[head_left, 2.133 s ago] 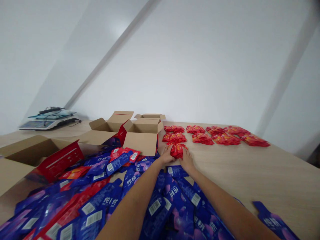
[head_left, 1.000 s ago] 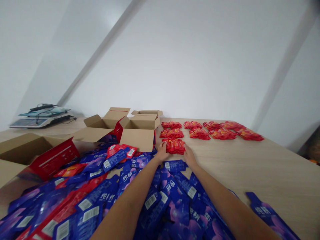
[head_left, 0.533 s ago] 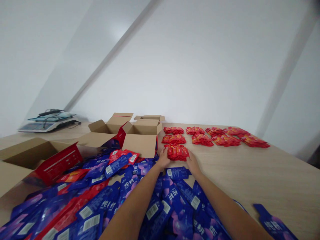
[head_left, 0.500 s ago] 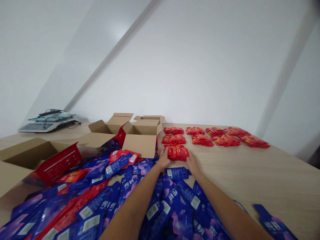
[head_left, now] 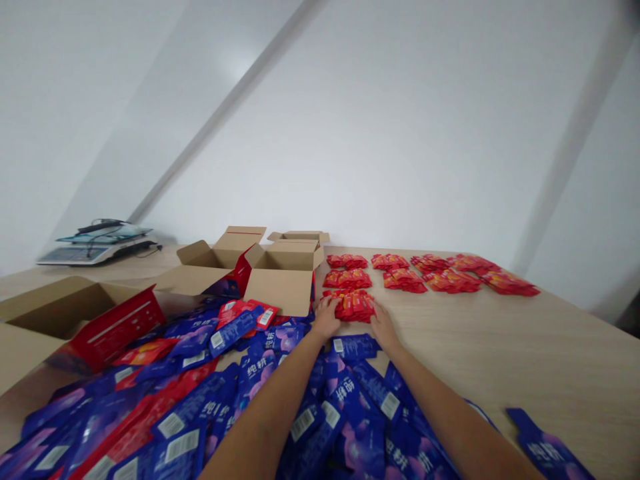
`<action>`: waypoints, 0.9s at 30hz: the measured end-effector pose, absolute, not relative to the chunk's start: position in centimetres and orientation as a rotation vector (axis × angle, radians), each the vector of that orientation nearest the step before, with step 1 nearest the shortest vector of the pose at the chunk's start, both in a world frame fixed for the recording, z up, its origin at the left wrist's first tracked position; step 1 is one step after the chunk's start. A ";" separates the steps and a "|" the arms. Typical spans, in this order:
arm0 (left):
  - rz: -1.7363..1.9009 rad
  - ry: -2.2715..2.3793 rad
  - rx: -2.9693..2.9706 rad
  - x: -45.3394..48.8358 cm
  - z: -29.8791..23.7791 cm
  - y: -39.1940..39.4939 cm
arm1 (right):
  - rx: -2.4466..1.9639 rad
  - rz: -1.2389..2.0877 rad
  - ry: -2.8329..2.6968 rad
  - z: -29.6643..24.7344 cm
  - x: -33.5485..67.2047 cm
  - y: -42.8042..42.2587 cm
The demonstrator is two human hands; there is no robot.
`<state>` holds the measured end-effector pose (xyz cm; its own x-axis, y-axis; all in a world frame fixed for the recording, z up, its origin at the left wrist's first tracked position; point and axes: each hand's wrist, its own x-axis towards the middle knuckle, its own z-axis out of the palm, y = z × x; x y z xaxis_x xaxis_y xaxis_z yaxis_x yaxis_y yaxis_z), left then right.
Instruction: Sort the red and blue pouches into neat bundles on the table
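Observation:
A row of overlapping small red packets (head_left: 355,305) lies on the table in front of me. My left hand (head_left: 327,319) holds its left end, with the fingers curled over the packets. At the opposite end my right hand (head_left: 384,325) presses against the right side, its fingers partly hidden. Just behind is another bunch of red packets (head_left: 347,278). Under my forearms spreads a big loose heap of blue pouches (head_left: 360,393), some with barcodes facing up. A few red pouches (head_left: 245,312) are mixed into it on the left.
Open cardboard boxes (head_left: 280,287) stand left of my hands, with another open box (head_left: 55,313) at the far left. More red packet bunches (head_left: 453,280) line the back right of the table (head_left: 500,347). A flat scale (head_left: 95,250) sits at the back left, against the wall.
Both hands have shifted slightly: the right one moved a little left, and the left one's fingers now reach further over the packets. The packets between them lean differently.

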<state>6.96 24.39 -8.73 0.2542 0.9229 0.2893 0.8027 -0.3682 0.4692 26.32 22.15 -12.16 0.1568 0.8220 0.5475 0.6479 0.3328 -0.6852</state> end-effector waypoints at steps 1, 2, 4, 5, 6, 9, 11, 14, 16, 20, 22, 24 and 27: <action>0.781 1.621 2.297 7.0 -8.7 24.3 | -1.384 0.212 -1.551 -12.1 26.3 22.1; 0.788 1.628 2.295 7.0 -8.7 24.3 | -1.388 0.214 -1.548 -12.1 26.3 22.1; 0.808 1.641 2.284 7.0 -8.6 24.1 | -1.399 0.215 -1.536 -12.0 26.3 22.1; 0.818 1.647 2.277 7.0 -8.5 24.1 | -1.406 0.217 -1.531 -11.9 26.3 22.0; 0.828 1.652 2.268 7.0 -8.5 24.1 | -1.412 0.219 -1.528 -11.9 26.3 22.0; 0.848 1.674 2.244 7.0 -8.5 24.2 | -1.422 0.222 -1.532 -11.8 26.4 22.0; 0.839 1.705 2.228 7.0 -8.6 24.4 | -1.418 0.218 -1.529 -11.8 26.4 22.0; 0.824 1.697 2.235 6.9 -8.7 24.8 | -1.406 0.214 -1.519 -11.9 26.4 22.0; 0.836 1.655 2.259 6.8 -8.8 25.0 | -1.405 0.215 -1.515 -11.9 26.4 22.0; 0.880 1.637 2.274 6.7 -8.7 25.0 | -1.379 0.211 -1.521 -12.0 26.4 22.1; 0.899 1.669 2.263 6.8 -8.6 24.8 | -1.366 0.205 -1.517 -12.0 26.4 22.2; 0.911 1.694 2.248 6.8 -8.5 24.6 | -1.369 0.199 -1.508 -12.1 26.5 22.3; 0.934 1.685 2.237 6.8 -8.5 24.6 | -1.386 0.195 -1.501 -12.2 26.5 22.3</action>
